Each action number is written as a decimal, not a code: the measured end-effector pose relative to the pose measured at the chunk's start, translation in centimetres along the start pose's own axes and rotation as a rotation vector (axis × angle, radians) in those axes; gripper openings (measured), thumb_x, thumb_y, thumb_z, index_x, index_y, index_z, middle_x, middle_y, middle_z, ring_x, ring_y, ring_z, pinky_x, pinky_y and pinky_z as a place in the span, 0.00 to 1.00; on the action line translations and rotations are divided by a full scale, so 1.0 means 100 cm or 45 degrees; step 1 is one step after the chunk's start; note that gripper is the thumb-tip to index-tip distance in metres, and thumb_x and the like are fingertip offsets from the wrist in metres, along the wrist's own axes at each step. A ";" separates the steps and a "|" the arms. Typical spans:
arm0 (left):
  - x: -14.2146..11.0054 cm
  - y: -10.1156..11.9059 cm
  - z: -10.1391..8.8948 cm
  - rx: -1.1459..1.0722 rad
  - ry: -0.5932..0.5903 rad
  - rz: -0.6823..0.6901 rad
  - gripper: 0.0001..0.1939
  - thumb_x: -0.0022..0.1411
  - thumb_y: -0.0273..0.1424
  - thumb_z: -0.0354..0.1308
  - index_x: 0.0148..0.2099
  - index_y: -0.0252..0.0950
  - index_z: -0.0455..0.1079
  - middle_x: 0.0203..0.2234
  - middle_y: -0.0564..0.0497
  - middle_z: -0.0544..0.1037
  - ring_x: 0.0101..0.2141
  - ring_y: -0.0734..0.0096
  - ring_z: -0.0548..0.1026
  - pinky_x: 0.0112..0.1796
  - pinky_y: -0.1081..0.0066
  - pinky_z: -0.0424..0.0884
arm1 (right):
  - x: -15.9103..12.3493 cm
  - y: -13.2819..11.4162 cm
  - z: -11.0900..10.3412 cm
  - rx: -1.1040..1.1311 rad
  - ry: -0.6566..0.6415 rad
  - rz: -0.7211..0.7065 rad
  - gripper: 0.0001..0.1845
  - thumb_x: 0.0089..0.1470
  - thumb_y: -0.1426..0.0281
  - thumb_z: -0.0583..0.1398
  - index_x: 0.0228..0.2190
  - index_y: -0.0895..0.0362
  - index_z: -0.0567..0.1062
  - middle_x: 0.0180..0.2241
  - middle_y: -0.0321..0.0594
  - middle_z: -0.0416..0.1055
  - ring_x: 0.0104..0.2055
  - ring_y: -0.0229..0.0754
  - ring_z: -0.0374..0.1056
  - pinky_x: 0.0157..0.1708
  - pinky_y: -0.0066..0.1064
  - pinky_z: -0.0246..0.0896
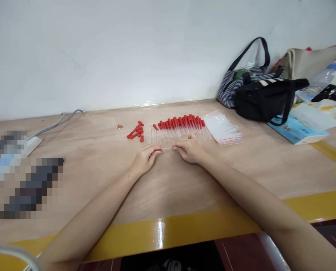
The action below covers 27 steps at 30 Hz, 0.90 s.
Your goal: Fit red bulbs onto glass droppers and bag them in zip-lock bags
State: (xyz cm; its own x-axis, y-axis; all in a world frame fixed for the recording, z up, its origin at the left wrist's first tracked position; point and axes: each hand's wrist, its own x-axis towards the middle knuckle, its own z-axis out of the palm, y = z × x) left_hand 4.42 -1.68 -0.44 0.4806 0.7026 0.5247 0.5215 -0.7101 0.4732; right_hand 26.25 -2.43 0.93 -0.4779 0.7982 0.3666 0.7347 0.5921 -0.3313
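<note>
Between my two hands a clear dropper tube [167, 149] lies level, close above the table. My left hand [145, 158] is closed, pinching a red rubber bulb [160, 150] at the tube's left end. The fingers of my right hand [190, 150] are closed on the tube's other end. Just beyond my hands is a row of droppers with red bulbs [181, 121], laid side by side with bulbs facing the wall. Bare clear tubes [151, 138] lie at the row's left end. A small heap of loose red bulbs [136, 131] sits left of them.
Clear plastic bags [221, 126] are stacked right of the droppers. Farther right stand a striped bag [227, 88], a black bag [262, 101] and a blue book [297, 130]. A grey cable [56, 123] and blurred dark items lie left. Yellow tape [184, 226] lines the front edge.
</note>
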 end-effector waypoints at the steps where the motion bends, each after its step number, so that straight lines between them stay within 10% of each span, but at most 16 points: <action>1: 0.000 0.000 0.000 -0.014 -0.004 -0.002 0.09 0.62 0.32 0.48 0.37 0.37 0.69 0.30 0.50 0.75 0.32 0.71 0.73 0.36 0.71 0.68 | 0.000 0.000 0.000 0.002 -0.004 -0.003 0.14 0.58 0.67 0.49 0.33 0.54 0.74 0.34 0.36 0.73 0.36 0.38 0.63 0.39 0.33 0.40; 13: 0.001 0.004 -0.005 0.086 -0.192 0.154 0.09 0.63 0.32 0.48 0.37 0.34 0.68 0.29 0.49 0.72 0.31 0.72 0.70 0.34 0.71 0.67 | 0.000 0.000 -0.006 -0.247 0.029 -0.225 0.15 0.57 0.70 0.49 0.29 0.56 0.75 0.29 0.38 0.72 0.28 0.36 0.59 0.35 0.34 0.36; 27: -0.001 0.004 -0.004 0.143 -0.148 0.266 0.08 0.63 0.31 0.47 0.37 0.34 0.66 0.28 0.48 0.70 0.29 0.72 0.68 0.31 0.72 0.66 | 0.001 -0.017 0.005 -0.055 -0.053 0.018 0.14 0.55 0.69 0.51 0.23 0.58 0.72 0.27 0.37 0.73 0.27 0.36 0.61 0.35 0.32 0.40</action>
State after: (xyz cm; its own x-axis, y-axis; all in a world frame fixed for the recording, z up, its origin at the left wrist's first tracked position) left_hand 4.31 -2.01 -0.07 0.6602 0.5466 0.5151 0.4744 -0.8352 0.2784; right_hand 24.69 -3.27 1.09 -0.4860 0.8110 0.3257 0.7614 0.5758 -0.2978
